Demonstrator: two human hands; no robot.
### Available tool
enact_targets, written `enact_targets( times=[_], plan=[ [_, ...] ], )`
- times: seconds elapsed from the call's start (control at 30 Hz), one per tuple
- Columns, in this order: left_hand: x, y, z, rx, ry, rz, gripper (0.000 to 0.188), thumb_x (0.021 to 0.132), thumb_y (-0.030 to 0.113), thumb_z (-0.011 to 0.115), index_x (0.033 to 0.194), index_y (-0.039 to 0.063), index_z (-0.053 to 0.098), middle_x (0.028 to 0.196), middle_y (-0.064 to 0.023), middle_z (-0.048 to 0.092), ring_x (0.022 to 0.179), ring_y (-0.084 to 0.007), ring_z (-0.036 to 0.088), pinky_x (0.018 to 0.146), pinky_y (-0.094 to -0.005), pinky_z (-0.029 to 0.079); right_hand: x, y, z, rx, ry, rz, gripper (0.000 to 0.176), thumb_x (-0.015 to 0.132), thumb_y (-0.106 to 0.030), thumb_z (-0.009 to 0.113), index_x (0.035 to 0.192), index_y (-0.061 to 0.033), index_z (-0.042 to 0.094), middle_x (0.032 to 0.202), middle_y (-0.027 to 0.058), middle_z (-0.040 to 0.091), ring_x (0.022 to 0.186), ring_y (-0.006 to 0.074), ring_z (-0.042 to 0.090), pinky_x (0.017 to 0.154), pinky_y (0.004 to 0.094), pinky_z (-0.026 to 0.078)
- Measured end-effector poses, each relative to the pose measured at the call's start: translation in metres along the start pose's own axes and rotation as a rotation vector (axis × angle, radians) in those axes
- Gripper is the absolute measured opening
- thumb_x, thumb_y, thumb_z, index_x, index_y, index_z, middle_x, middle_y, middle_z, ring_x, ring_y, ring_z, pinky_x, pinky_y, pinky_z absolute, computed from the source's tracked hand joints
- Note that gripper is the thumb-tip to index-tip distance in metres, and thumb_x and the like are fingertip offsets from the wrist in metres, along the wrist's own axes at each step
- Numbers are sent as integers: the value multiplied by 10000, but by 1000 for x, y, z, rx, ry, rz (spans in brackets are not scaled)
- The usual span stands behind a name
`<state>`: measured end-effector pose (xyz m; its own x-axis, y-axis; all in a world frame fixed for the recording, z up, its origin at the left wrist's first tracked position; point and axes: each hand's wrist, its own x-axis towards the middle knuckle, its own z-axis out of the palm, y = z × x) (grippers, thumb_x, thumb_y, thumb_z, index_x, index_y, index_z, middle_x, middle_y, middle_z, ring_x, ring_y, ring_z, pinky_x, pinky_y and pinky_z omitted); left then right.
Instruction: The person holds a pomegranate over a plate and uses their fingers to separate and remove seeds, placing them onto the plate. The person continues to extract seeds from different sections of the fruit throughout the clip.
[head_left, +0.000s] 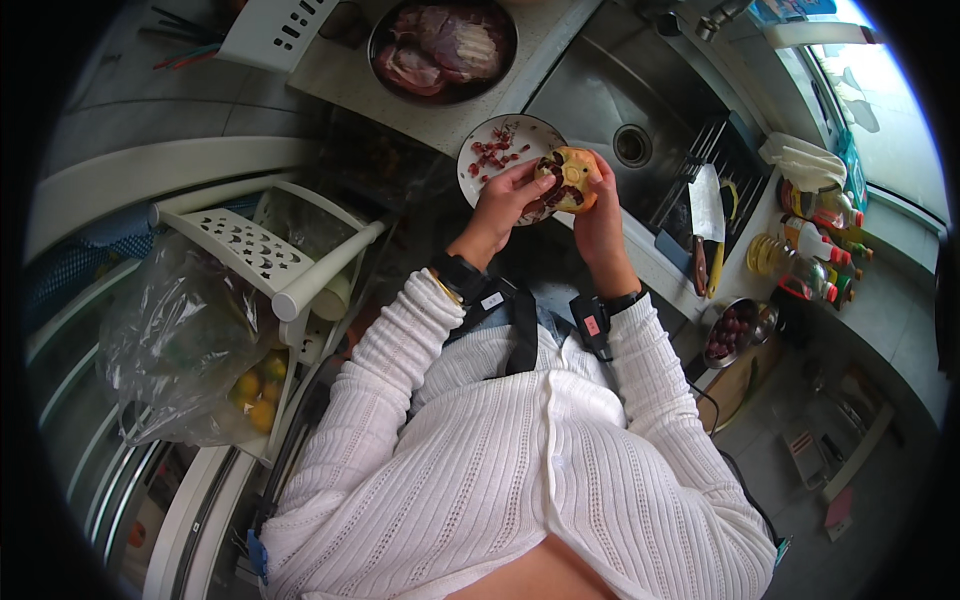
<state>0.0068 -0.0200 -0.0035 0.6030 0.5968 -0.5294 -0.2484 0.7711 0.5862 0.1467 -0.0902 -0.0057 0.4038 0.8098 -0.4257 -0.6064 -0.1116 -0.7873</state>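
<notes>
Both my hands hold an opened pomegranate (576, 171) with yellowish rind and dark red seeds showing on its left side. My left hand (501, 204) grips that side, its thumb resting by the exposed seeds. On the other side, my right hand (602, 217) wraps around the rind. Partly beneath the fruit and my left hand is a white patterned plate (472, 142), with loose pomegranate seeds (496, 154) scattered on it. My hands and the fruit hide the plate's right part.
Raw meat fills a metal bowl (442, 52) on the counter. A steel sink (592, 97) lies beyond the plate. Right of it, a cleaver (705, 206) and a yellow-handled knife (718, 259) rest near a rack. Several bottles (787, 262) and a bowl of grapes (729, 330) are farther right.
</notes>
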Motion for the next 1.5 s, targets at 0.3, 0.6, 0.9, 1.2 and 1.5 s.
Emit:
enact_targets(
  times=[0.3,0.6,0.9,1.2,1.5],
  plan=[
    [0,-1,1,-37,62,-43,364,937,108,652,1264,-42,593,1132,-72,675,986,-132,665,868,-265,543,0,-3,4,-182,54,47,445,1025,-365,508,1378,-104,438,1254,99,556,1111,187,584,931,333,515],
    [5,-13,8,-158,169,-58,288,935,116,626,1195,-7,634,1067,-58,687,920,-137,679,831,-275,552,4,2,4,-297,123,-59,406,1009,-369,554,1267,-56,560,1109,56,611,998,118,575,874,253,478],
    [7,-12,9,-165,193,-83,294,929,133,635,1196,12,640,1069,-51,691,930,-139,678,840,-286,551,8,1,6,-272,162,-22,424,1010,-399,539,1254,-54,566,1086,51,617,976,118,588,847,256,490],
    [11,-11,5,-187,199,-118,292,926,144,652,1195,31,643,1083,-45,689,941,-143,677,840,-294,553,10,-1,10,-212,172,29,405,1010,-400,537,1237,-66,571,1050,41,625,940,117,611,793,258,517],
    [11,-8,5,327,164,441,356,891,82,701,1234,11,638,1223,-101,666,1134,-214,629,960,-331,505,17,-8,5,-348,174,-20,432,992,-407,572,1240,-53,571,1081,50,627,971,122,598,834,257,500]
  ],
)
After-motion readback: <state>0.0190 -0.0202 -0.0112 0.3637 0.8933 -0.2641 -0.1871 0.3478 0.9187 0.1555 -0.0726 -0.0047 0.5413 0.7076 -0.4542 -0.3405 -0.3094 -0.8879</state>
